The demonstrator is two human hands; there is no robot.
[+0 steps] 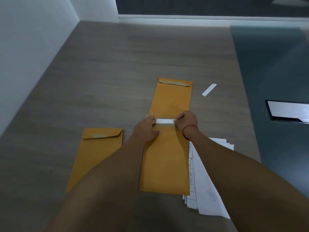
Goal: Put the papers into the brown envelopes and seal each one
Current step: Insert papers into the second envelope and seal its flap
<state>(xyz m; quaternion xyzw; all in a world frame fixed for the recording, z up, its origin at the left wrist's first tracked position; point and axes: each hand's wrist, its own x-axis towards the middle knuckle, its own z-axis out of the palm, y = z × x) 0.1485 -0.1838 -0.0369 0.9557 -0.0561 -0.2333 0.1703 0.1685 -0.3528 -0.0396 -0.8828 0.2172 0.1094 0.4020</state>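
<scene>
A long brown envelope (164, 164) lies lengthwise in front of me. Across its top end runs a white peel-off strip (165, 121). My left hand (147, 129) lies flat on the envelope, pressing it down, with its fingertips at the strip's left end. My right hand (187, 121) pinches the strip's right end. A second brown envelope (173, 97) lies just beyond, its flap folded down at the far end. To the left sits a third brown envelope (95, 156), flap down. White printed papers (209, 181) are fanned out under my right forearm.
A loose white strip (209, 90) lies on the grey wood table (100, 81), right of the far envelope. A dark glass panel (275, 72) with a metal-lidded slot (287, 111) covers the table's right side. White walls close off the left and back.
</scene>
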